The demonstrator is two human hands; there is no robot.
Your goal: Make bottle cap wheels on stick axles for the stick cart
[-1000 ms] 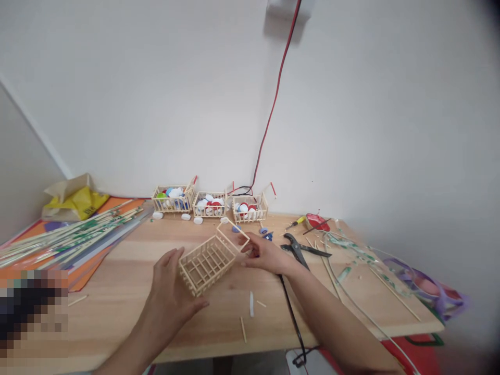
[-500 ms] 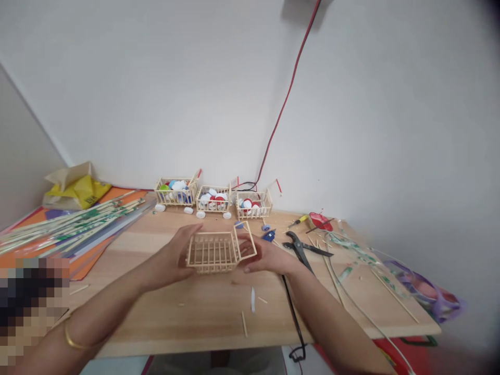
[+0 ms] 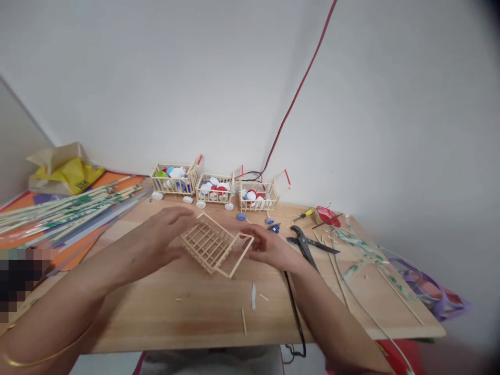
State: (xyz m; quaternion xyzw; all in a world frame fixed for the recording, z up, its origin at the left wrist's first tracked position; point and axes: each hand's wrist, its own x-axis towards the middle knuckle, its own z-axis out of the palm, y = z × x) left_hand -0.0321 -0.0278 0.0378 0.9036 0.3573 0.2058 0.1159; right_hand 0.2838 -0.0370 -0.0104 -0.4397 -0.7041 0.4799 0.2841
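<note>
Between my hands is a small cart basket [image 3: 209, 242] made of thin wooden sticks, tilted, with a square stick handle frame at its right end. My left hand [image 3: 166, 234] curves around its left end, fingers on the far side and thumb on the near side. My right hand [image 3: 267, 247] has bent fingers at the corner of the handle frame; the exact contact is partly hidden. Behind them stand three similar stick carts, the left cart [image 3: 174, 179], the middle cart [image 3: 214, 188] and the right cart [image 3: 258, 196], filled with coloured bottle caps.
Black pliers [image 3: 302, 245], a blue tool [image 3: 274, 228] and a yellow-handled tool [image 3: 307, 214] lie to the right. Bundled sticks [image 3: 78, 213] and a yellow bag [image 3: 72, 174] are at the left. A black cable [image 3: 295, 307] crosses the table's front edge [image 3: 175, 341].
The cart basket has turned, its handle end swinging toward me and its left end away. My left hand has moved slightly left and up with it. The view has shifted a little.
</note>
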